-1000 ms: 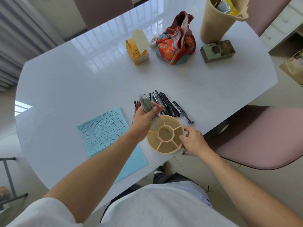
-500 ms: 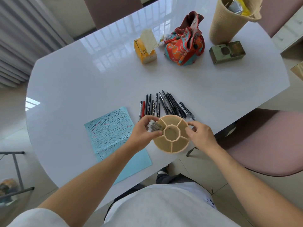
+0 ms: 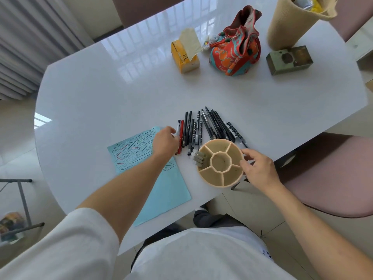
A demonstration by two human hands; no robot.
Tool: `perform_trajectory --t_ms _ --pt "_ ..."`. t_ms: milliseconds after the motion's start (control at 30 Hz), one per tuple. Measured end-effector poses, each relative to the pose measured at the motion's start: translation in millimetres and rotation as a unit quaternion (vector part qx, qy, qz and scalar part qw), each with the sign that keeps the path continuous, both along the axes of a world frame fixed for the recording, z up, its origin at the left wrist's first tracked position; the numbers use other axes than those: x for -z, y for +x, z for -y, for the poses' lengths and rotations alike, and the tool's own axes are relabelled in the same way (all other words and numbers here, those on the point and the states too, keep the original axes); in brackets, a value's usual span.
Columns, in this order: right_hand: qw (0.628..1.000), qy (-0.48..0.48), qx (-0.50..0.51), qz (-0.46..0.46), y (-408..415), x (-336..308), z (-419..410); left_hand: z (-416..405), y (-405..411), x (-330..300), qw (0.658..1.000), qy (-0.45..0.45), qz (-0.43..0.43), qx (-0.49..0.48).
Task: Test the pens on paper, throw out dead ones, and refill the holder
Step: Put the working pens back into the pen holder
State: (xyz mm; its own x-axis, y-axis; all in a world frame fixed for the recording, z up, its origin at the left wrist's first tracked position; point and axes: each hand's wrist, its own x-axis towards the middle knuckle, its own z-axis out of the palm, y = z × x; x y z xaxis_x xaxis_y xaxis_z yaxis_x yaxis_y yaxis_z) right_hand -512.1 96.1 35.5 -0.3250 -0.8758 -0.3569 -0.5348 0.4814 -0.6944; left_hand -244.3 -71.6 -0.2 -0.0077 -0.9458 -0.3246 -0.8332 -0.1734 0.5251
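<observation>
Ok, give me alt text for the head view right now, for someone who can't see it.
Seen from above, a person's right hand grips the rim of a round divided pen holder with a few grey pens in one compartment, while the left hand reaches for a row of pens on the white table. A scribbled blue paper lies to the left.

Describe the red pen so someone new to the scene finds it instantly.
Start at the white table and find the round beige pen holder at its near edge. Just beyond it lies a fanned row of pens. The red pen is second from the row's left end, by the left hand: the only red barrel among black ones.
</observation>
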Motion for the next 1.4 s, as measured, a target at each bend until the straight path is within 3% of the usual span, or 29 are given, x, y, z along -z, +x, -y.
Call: perform_trajectory --t_ms 367,567,733,833,1133,1400 --pt "0.999 0.01 0.033 0.04 2.0 6.9 -18.0 28.0 -1.0 1.0 0.991 0.058 0.1 0.068" --pt "0.998 0.021 0.023 0.046 4.2 6.6 -17.2 21.2 -6.8 -3.6 0.999 0.024 0.039 0.024" --pt "0.998 0.023 0.026 0.048 4.2 2.5 -13.7 15.7 -38.4 -6.7 0.997 0.027 -0.002 0.067" --pt "0.998 0.026 0.022 0.047 4.4 0.2 -13.0 11.9 -52.3 -0.6 0.994 0.012 0.024 0.107" --pt "0.998 0.036 0.012 0.051 4.1 -3.3 -12.8 23.9 -55.8 5.1 0.994 0.019 0.067 0.087" --pt "0.997 0.043 0.013 0.057 3.4 -5.9 -10.6 33.1 -57.0 -5.8 0.996 0.04 0.035 0.074"
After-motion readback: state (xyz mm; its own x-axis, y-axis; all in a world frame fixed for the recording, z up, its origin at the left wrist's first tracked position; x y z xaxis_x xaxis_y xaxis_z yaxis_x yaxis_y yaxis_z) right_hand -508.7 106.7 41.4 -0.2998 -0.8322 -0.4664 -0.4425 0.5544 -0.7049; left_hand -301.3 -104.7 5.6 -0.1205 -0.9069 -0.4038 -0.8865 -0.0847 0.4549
